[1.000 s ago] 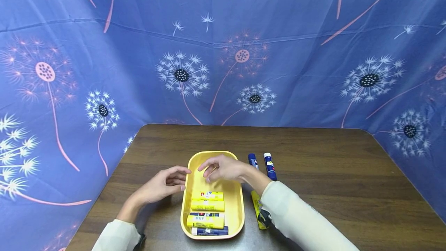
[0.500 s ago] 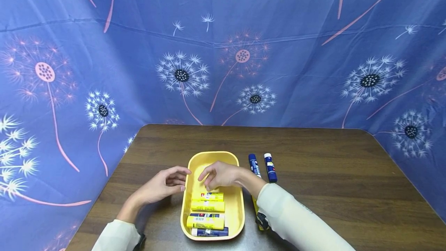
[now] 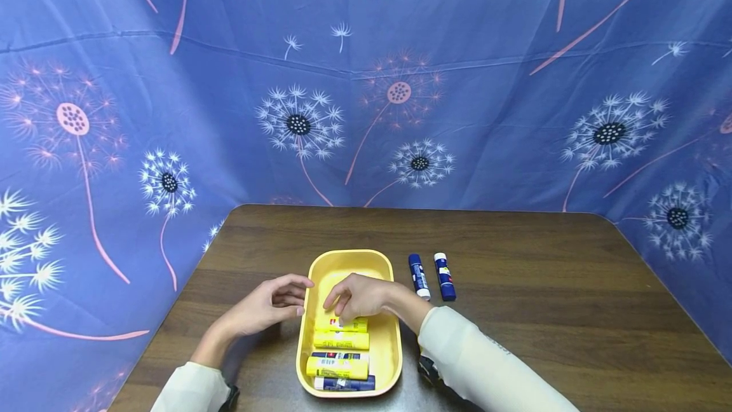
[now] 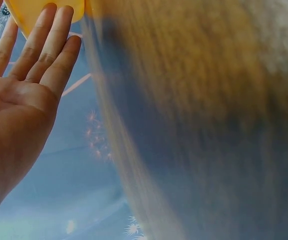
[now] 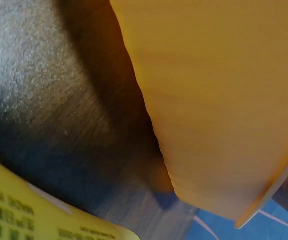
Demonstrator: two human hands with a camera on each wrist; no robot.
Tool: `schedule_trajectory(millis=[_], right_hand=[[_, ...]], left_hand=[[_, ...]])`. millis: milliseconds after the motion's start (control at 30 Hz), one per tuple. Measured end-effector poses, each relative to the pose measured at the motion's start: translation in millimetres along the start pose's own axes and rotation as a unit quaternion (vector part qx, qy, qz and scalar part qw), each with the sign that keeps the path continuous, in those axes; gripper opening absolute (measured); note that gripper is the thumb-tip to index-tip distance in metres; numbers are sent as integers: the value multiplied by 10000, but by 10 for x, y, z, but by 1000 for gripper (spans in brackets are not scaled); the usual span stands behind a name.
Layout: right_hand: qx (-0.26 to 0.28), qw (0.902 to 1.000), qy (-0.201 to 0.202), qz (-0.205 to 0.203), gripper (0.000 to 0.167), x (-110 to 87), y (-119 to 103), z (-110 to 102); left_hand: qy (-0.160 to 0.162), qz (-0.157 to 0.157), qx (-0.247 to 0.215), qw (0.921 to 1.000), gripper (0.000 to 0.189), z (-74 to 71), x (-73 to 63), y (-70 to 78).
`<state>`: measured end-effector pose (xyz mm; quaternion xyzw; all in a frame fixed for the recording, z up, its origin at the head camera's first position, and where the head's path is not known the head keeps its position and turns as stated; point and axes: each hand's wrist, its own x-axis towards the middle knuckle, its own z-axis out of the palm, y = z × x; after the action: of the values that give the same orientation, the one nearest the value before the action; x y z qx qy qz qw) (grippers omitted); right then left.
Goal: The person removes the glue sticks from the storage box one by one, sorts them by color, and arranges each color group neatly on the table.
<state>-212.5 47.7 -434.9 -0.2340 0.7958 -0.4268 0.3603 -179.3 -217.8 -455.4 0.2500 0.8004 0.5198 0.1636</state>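
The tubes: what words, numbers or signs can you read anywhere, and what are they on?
"MADE IN": on the yellow tube, right wrist view; its other print is too blurred.
Tubes in the tray: print too small to read.
Blue tubes on the table: too small.
Right sleeve: faint mark, too small.

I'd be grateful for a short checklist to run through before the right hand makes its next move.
1. Yellow tray on the table: ok.
2. Left hand by the tray's left side: ok.
3. Right hand gripping the yellow glue stick below it: cannot tell; the hand hides part.
4. Bare space at the tray's far end: ok.
5. All sticks inside: not ok; two blue glue sticks lie outside.
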Motion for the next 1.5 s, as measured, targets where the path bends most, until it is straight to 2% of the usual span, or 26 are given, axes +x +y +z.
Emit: schedule_trajectory(millis=[467, 1100, 1500], right_hand=[[-345, 9991, -16, -236, 30, -23, 5, 72], [-404, 9982, 64, -442, 31, -37, 34, 85], [-117, 9970, 203, -731, 33, -110, -86, -112]], left_hand=[[-4, 3, 35, 10000, 50, -4, 0, -8], [27, 41, 17, 10000, 48, 5, 0, -13], [21, 58, 39, 10000, 48, 2, 3, -24]])
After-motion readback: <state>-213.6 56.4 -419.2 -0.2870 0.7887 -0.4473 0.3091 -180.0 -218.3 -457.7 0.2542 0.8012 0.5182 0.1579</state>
